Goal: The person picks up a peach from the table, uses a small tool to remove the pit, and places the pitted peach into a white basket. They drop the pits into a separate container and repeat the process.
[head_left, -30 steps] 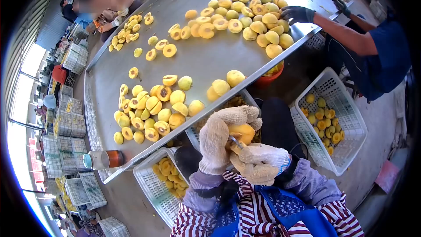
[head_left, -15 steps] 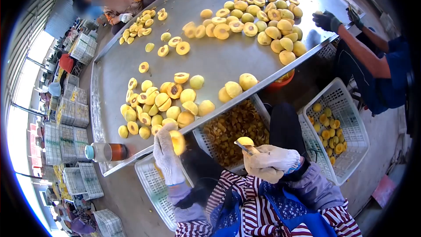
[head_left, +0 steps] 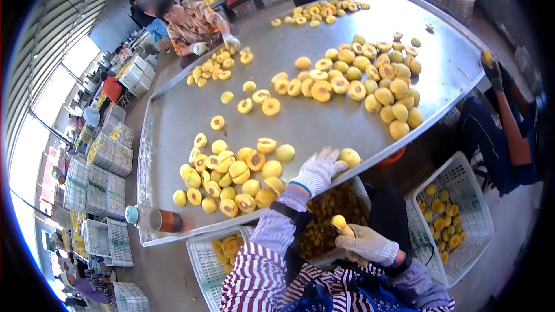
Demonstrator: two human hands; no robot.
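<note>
**Left hand up at the table edge, beside a whole peach**

Half a second ago the left hand (head_left: 318,171) hung low over the basket on the left with a peach half in it. Now it has let that go and reached up onto the near rim of the table (head_left: 347,124), fingers spread apart and closed on nothing, their tips just beside a whole peach (head_left: 350,157) that sits at the very edge. The right hand (head_left: 370,244) has stayed down by the lap, clamped on a small tool (head_left: 340,224) with a yellow lump at its tip.

Both hands wear knitted white gloves, fuzzy and stained. The table is a long sheet of dull, shiny metal with a raised lip. The peaches are round, yellow and smooth; the cut halves (head_left: 234,176) show dark hollows.

Under the table edge stand white plastic lattice baskets: one with brown pits (head_left: 332,211) between the knees, one with halves (head_left: 228,248) to the left, another (head_left: 457,214) to the right. A bottle (head_left: 151,218) lies on the near corner. A co-worker's gloved hand (head_left: 491,68) works at the right side, and the striped sleeve hides part of the pit basket.
</note>
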